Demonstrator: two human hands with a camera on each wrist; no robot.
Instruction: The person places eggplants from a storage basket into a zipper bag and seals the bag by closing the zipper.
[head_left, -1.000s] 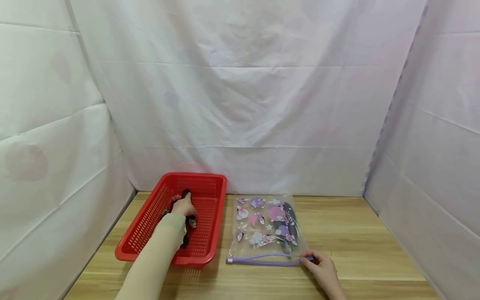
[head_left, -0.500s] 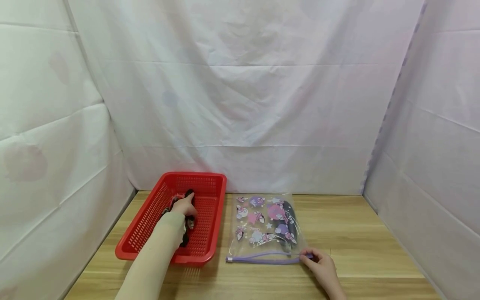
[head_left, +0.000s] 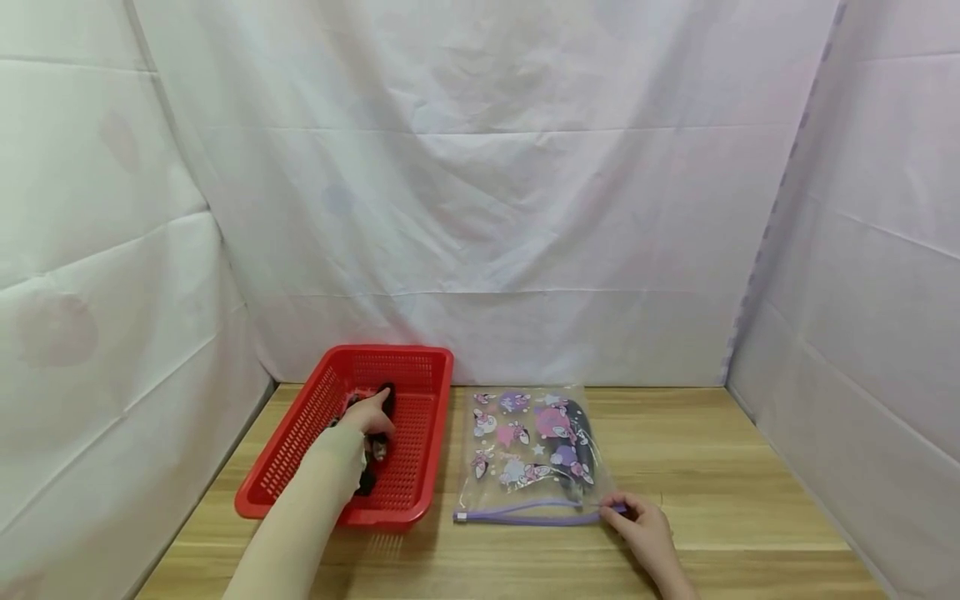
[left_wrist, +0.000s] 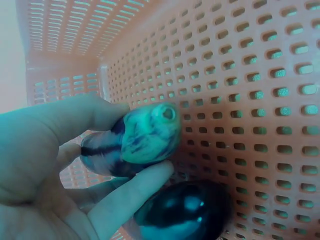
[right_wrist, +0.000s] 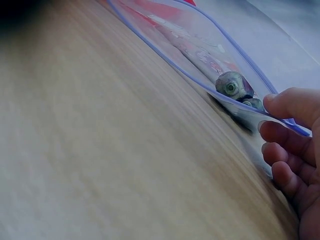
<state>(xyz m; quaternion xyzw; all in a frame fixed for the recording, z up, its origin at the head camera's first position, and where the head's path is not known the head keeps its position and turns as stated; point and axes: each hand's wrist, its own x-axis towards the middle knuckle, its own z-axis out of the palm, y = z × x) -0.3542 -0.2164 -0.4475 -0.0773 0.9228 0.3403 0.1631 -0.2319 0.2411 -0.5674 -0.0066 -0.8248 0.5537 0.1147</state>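
Eggplant (by its look): down in the basket, capped end toward the left-wrist camera, in the left hand.
Left hand: closed to the fruit's width, digits bent along both sides near the cap. Probably gripped there because the duller cap is less slick than the skin.
Basket: red slotted plastic, stiff, rounded corners; just left of the bag. Walls likely stop round fruit rolling off.
Second eggplant: in the basket beside the held one, smooth, dark, sharp highlights.
Bag: thin clear film, cartoon print, flat on the wood-grain table, mouth toward the person.
Zip strip: purple, lips parted; slider parked at the left end, presumably so the mouth can gape.
Right hand: thumb and index pinch the strip's right end, other fingers loosely curled. Likely steadying light film.
Bagged eggplants: at least two grey-green caps inside, near that hand; exact count unclear.
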